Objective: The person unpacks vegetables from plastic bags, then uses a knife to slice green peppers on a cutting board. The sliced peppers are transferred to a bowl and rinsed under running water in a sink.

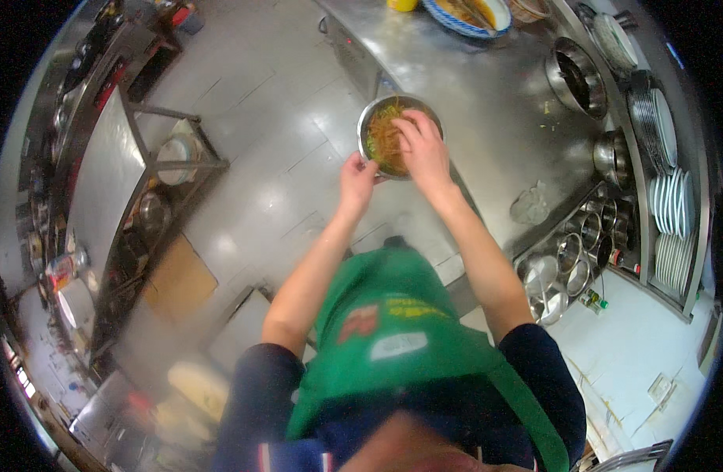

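A round stainless steel bowl (364, 112) is at the edge of the metal worktop. Shredded orange and green food (385, 135) fills much of it. My left hand (359, 176) grips the bowl's near left rim, thumb against fingers. Over the bowl's right side is my right hand (420, 140), its fingers bent and spread slightly, reaching down to the shreds. Whether its fingertips hold any of the food cannot be made out.
The steel worktop (473, 100) bears a blue-rimmed dish (455, 26), a large metal bowl (559, 76), a crumpled plastic bag (529, 203) and several metal containers (569, 252). Plates (672, 203) stack on the right shelf. A metal rack (110, 159) stands left.
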A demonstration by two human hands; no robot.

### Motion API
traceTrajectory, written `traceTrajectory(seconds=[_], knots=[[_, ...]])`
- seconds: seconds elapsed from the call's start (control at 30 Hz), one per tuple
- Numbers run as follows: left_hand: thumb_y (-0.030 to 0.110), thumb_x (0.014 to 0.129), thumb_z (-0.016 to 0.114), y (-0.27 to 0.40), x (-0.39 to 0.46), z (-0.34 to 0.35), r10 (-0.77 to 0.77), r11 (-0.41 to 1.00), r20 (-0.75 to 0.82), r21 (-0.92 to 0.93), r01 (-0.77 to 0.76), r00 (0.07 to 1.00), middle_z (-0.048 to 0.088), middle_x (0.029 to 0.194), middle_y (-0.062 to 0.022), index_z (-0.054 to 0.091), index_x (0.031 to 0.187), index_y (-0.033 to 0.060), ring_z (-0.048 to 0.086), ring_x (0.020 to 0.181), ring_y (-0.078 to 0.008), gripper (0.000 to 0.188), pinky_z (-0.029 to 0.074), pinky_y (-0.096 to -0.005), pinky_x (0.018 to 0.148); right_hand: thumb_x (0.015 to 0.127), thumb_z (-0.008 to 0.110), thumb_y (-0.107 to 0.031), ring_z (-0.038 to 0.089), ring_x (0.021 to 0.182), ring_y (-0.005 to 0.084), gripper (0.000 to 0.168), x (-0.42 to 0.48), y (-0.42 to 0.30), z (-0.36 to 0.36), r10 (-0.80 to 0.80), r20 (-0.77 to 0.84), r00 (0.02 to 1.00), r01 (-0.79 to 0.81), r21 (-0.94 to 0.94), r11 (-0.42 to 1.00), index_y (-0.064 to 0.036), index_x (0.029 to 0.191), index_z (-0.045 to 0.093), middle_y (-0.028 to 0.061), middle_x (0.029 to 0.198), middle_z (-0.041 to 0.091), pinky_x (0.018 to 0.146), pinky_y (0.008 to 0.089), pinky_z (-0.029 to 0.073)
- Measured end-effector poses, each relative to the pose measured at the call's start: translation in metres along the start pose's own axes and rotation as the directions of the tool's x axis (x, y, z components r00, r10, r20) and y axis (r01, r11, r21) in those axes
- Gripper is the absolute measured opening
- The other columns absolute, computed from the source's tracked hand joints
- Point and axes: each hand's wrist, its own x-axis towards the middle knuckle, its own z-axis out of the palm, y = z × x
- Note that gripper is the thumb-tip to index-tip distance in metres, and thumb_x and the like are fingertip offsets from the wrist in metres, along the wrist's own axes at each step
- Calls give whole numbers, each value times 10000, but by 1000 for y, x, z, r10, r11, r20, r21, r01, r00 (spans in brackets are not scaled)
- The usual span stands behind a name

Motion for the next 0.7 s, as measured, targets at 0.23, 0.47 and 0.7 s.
traceTrajectory(seconds=[0.23, 0.47, 0.7], knots=[[27, 953, 573, 50, -46, -101, 18, 998, -18, 61, -16, 1000, 647, 952, -52, 612, 1066, 4, 659, 801, -143, 121, 643, -339, 743, 769, 653, -27, 617, 1066, 281, 289, 19, -119, 36, -78, 20, 997, 80, -219, 972, -139, 1032, 703, 19, 1096, 652, 854, 408, 563], [30, 927, 599, 58, -40, -104, -7, 978, 24, 210, 2, 1000, 615, 891, -44, 621, 1000, -6, 625, 759, -127, 84, 663, -351, 694, 816, 662, -143, 600, 1098, 267, 174, 3, -127, 14, -201, -86, 976, 156, -371, 916, -146, 981, 718, 58, 1071, 626, 860, 414, 510], [42, 937, 615, 36, -36, -26, -47, 988, 117, 153, 29, 992, 656, 937, -40, 628, 997, 21, 669, 823, -147, 65, 655, -373, 724, 889, 657, -119, 694, 912, 374, 153, -19, 77, -80, 286, -404, 869, -298, 34, 954, -84, 1021, 726, 162, 983, 722, 822, 458, 561]])
